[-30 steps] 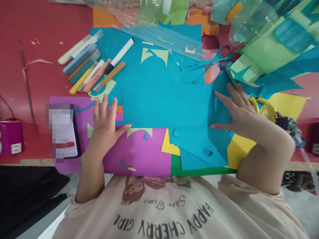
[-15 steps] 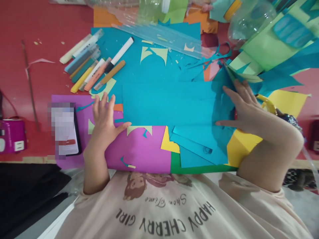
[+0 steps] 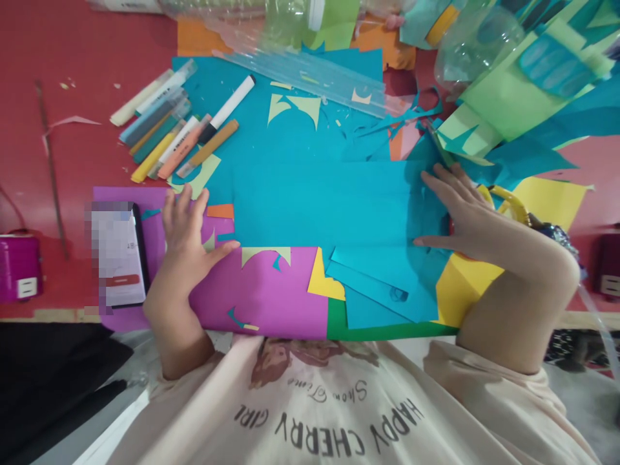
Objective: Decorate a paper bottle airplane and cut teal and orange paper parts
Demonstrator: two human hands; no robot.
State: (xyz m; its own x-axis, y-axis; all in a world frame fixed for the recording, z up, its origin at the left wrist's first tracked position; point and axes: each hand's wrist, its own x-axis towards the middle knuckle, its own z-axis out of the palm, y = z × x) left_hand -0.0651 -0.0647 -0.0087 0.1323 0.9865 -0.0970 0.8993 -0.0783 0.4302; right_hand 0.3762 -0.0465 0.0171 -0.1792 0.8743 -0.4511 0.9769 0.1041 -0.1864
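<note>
My left hand [image 3: 186, 232] is spread over the purple paper [image 3: 271, 290], its thumb pointing toward the blue paper sheet [image 3: 310, 200] in the middle. Nothing is in its fingers. On the far side of that sheet, my right hand [image 3: 458, 210] lies with fingers apart at the sheet's right end; whether it presses down there I cannot tell. Blue paper strips [image 3: 371, 281] lie in front of the sheet, one with a small drawn mark. Pale green cut scraps [image 3: 266, 256] sit along the purple paper's upper edge, and a yellow scrap [image 3: 324, 281] is beside them.
Several markers [image 3: 179, 132] lie in a pile at the upper left. A phone [image 3: 121, 258] rests left of my left hand. Clear plastic strips [image 3: 310, 74] and a clear bottle [image 3: 477, 48] are at the back. Green paper pieces [image 3: 513, 106] and yellow paper [image 3: 552, 200] lie at the right.
My left hand has shifted slightly left, away from the blue sheet. My right hand stays at the sheet's right end. The whole view has moved a little.
</note>
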